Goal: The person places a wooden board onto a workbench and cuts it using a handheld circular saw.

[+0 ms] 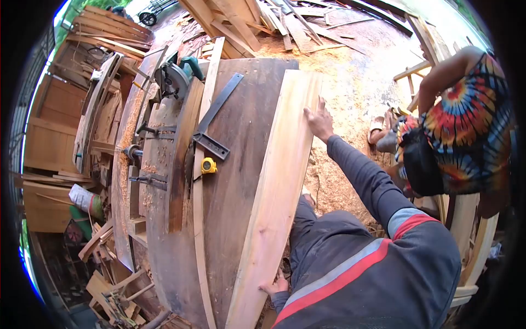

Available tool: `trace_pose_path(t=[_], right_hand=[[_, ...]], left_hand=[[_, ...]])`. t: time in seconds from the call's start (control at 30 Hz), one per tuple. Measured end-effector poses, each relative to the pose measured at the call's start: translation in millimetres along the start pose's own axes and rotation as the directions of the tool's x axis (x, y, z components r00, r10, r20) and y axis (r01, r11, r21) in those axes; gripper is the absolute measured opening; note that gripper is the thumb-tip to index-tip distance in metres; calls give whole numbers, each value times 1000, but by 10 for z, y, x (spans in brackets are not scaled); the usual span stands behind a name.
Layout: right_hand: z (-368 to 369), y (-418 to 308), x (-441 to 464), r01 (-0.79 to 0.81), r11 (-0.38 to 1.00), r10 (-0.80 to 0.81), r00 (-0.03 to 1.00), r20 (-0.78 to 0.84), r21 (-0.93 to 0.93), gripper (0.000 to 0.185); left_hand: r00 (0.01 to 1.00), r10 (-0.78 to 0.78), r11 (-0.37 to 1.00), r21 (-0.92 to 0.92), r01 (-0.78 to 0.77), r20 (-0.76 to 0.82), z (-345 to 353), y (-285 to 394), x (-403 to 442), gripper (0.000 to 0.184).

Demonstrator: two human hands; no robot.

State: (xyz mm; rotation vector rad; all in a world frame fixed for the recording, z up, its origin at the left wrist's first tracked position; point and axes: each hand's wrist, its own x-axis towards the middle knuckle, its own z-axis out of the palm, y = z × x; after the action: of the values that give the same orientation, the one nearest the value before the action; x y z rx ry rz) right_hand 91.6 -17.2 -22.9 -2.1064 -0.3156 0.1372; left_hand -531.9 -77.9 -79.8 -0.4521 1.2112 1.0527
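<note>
A long pale wooden board (279, 181) lies along the near edge of a dark, worn worktop (235, 131). My right hand (319, 119) grips the board's edge near its far end, thumb toward the top face and fingers along the side. Lower in the view, my left hand (275, 286) holds the same edge, its thumb on the face and its other fingers partly hidden. Across the worktop from the board are a try square (216, 123) and a yellow tape measure (209, 165), beside a thin wooden strip (199, 219).
Beyond the strip, a circular saw (174, 77) rests near a thick timber (185, 148) and metal clamps (150, 180). Another person in a tie-dye shirt (466, 126) is at the right. Scrap wood (296, 27) and sawdust (339, 186) cover the ground.
</note>
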Motion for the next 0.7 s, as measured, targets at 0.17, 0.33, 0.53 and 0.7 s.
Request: trace_pose_path(t=[0.17, 0.33, 0.53, 0.7], right_hand=[[457, -191, 947, -22, 988, 13, 998, -60, -154, 78], [671, -360, 1561, -40, 972, 41, 999, -2, -234, 78], [1006, -135, 2066, 13, 943, 14, 997, 77, -333, 71], [976, -372, 2028, -11, 896, 39, 998, 54, -444, 72]], left_hand=[[975, 128, 989, 51, -139, 181, 810, -767, 5, 114], [966, 139, 952, 238, -192, 220, 1250, -1155, -15, 115], [948, -316, 770, 593, 237, 32, 1350, -934, 9, 112], [960, -281, 674, 711, 201, -4, 1678, -1030, -213, 108]])
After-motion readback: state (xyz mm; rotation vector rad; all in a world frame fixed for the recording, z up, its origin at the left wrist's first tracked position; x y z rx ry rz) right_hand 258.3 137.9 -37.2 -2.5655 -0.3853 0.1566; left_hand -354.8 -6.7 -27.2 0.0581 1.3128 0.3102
